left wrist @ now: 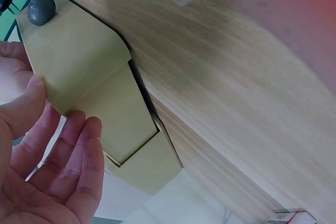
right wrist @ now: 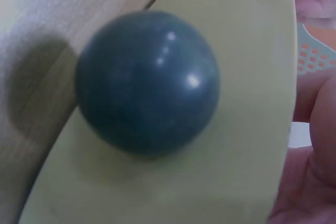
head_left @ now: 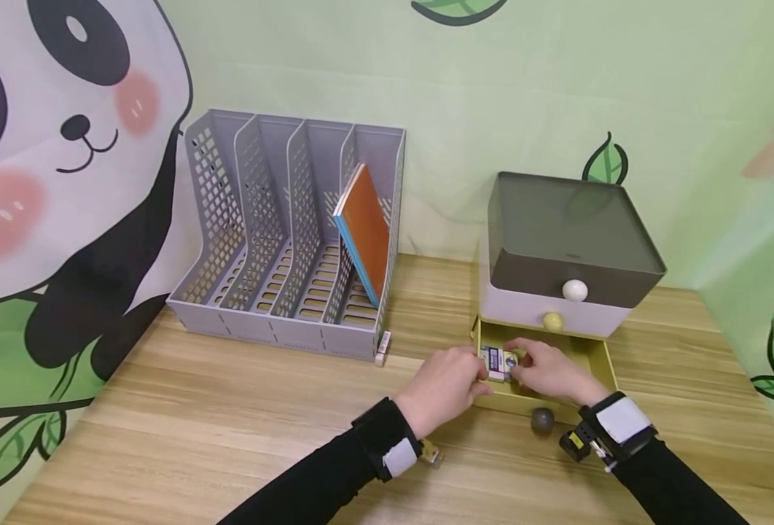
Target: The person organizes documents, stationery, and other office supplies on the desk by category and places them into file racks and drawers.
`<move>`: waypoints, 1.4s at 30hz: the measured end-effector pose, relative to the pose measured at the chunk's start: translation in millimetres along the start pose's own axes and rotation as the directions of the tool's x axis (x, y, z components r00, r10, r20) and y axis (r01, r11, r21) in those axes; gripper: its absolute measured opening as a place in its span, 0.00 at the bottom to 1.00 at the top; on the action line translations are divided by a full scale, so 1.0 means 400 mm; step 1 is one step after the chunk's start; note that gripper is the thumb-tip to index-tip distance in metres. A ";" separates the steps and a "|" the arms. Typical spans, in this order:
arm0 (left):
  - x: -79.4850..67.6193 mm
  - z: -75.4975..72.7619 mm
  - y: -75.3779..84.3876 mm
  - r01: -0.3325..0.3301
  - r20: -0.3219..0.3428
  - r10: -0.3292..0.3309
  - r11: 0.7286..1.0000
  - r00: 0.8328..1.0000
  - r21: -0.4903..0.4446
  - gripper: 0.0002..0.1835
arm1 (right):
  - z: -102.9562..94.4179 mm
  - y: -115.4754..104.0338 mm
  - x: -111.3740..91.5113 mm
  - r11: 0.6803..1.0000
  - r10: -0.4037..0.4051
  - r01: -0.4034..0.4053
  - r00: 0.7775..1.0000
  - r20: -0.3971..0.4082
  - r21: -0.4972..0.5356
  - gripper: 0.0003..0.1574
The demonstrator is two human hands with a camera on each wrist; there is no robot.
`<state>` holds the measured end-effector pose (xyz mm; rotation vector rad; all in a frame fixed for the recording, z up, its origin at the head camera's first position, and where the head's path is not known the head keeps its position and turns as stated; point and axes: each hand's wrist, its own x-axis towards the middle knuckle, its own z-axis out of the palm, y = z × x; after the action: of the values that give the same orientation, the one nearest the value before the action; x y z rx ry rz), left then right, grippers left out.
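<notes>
A yellow drawer (head_left: 597,361) stands pulled out at the bottom of a small drawer cabinet. Inside, near its left wall, lie two small printed blocks side by side, a white-and-purple eraser (head_left: 494,363) and a white-and-blue eraser (head_left: 510,362). My right hand (head_left: 554,370) reaches over the drawer front and pinches the blue one at its right end. My left hand (head_left: 442,386) is at the drawer's front left corner, its thumb at the front rim and other fingers loosely bent along the outside wall. Its index fingertip is beside the purple eraser. The drawer front hides the right fingertips in the right wrist view.
A grey ball knob (right wrist: 147,82) sticks out from the drawer front. Above are a white drawer (head_left: 518,306) and a dark grey drawer (head_left: 538,281). Left stands a grey file rack (head_left: 216,321) holding orange and blue books (head_left: 367,240). A small box (head_left: 382,348) lies beside the rack.
</notes>
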<state>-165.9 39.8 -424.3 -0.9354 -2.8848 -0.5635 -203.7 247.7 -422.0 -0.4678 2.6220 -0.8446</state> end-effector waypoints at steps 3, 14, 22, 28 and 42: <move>-0.005 -0.001 -0.001 -0.016 -0.001 0.016 1.000 1.000 0.019 0.10 | 0.002 -0.005 -0.011 0.999 -0.015 0.012 0.999 -0.042 -0.052 0.32; -0.047 -0.027 -0.040 0.017 -0.111 0.003 0.983 0.994 0.185 0.08 | 0.049 -0.070 -0.071 0.980 -0.188 0.150 0.915 -0.356 -0.131 0.16; -0.096 -0.042 -0.074 0.197 -0.092 -0.177 0.933 0.980 0.300 0.09 | 0.115 -0.102 -0.092 0.925 -0.370 0.362 0.798 -0.476 -0.111 0.16; -0.112 -0.047 -0.084 0.266 -0.101 -0.247 0.909 0.964 0.320 0.11 | 0.135 -0.114 -0.090 0.901 -0.420 0.414 0.756 -0.503 -0.130 0.19; -0.114 -0.044 -0.107 0.329 -0.196 -0.272 0.861 0.942 0.388 0.03 | 0.120 -0.161 -0.087 0.914 -0.221 0.340 0.873 -0.434 0.219 0.20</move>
<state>-154.4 -24.1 -429.2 -0.3705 -2.8642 -0.0057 -139.7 188.8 -411.9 -0.6698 2.7525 -1.5469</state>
